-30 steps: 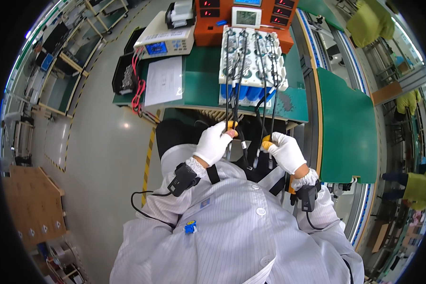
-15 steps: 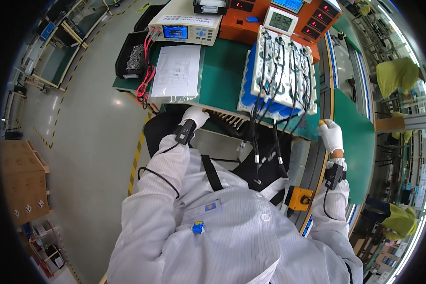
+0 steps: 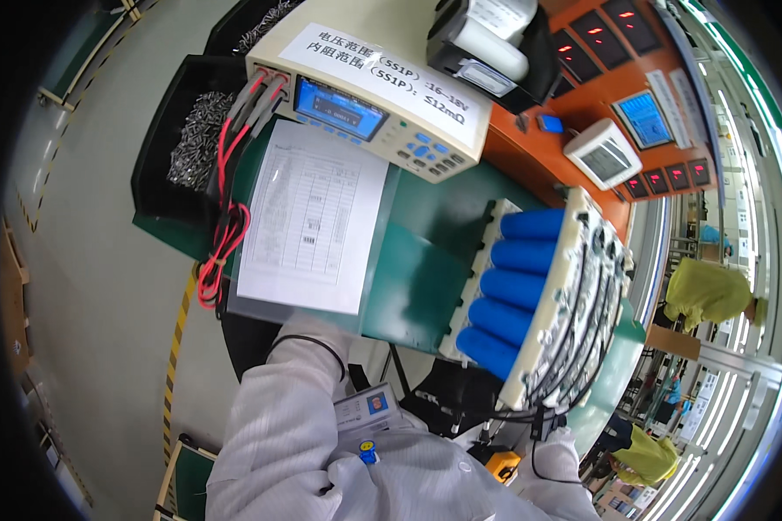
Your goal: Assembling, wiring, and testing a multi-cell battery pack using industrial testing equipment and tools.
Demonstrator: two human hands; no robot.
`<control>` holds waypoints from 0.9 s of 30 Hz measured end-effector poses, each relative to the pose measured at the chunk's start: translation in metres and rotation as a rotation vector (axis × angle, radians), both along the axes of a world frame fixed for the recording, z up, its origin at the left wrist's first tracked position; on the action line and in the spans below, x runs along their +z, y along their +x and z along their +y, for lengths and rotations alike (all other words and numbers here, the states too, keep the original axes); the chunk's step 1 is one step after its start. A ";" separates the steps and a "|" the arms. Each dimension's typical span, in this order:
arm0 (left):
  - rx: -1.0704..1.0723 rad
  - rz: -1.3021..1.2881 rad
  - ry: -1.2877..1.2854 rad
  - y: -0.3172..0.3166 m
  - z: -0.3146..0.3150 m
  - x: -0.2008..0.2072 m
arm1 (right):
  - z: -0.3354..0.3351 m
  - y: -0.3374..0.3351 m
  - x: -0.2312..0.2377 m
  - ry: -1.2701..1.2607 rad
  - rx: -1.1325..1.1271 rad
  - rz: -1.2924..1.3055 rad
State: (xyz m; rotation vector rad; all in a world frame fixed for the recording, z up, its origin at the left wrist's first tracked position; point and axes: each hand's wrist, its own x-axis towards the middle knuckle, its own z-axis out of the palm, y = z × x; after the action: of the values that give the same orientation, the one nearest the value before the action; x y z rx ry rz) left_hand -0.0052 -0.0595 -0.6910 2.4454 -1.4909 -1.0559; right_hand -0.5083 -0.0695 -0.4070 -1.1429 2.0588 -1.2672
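Observation:
A battery pack of blue cylindrical cells [image 3: 517, 282] between off-white plastic plates stands at the right of the green bench [image 3: 417, 260]. Black wires [image 3: 573, 321] run over its right-hand plate and gather below. My left sleeve [image 3: 278, 399] reaches up to the bench's near edge; the hand itself is hidden beneath the edge and a clear sheet. Beyond the pack's lower right, my right sleeve [image 3: 552, 464] shows beside a black wrist device [image 3: 540, 425], its hand concealed by the pack and wires. A printed form [image 3: 313, 226] lies left of the pack.
A beige bench meter [image 3: 391, 95] with red leads [image 3: 222, 260] stands at the back. Black bins [image 3: 156, 165] of small metal parts sit left of it. An orange panel [image 3: 530, 165] bears displays and a white clock-like unit [image 3: 604, 156]. People in yellow-green work at far right.
The view has moved closer to the bench and tilted, and the pack now shows its blue side. Both gloved hands, visible earlier, have gone out of sight; the right had held a small orange-yellow thing.

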 end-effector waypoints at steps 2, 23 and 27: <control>0.017 -0.009 0.030 -0.001 0.009 -0.007 | 0.003 0.006 0.004 0.027 -0.002 0.019; 0.043 -0.046 0.065 -0.004 0.007 -0.021 | -0.004 0.016 0.006 0.055 -0.010 -0.002; 0.057 -0.055 0.047 0.004 0.005 -0.012 | -0.011 0.020 0.003 0.044 0.014 -0.035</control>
State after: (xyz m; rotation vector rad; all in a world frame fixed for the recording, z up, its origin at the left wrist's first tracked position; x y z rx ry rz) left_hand -0.0011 -0.0542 -0.7031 2.5527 -1.4177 -1.0329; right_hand -0.4886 -0.0801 -0.4036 -1.1063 2.0394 -1.2204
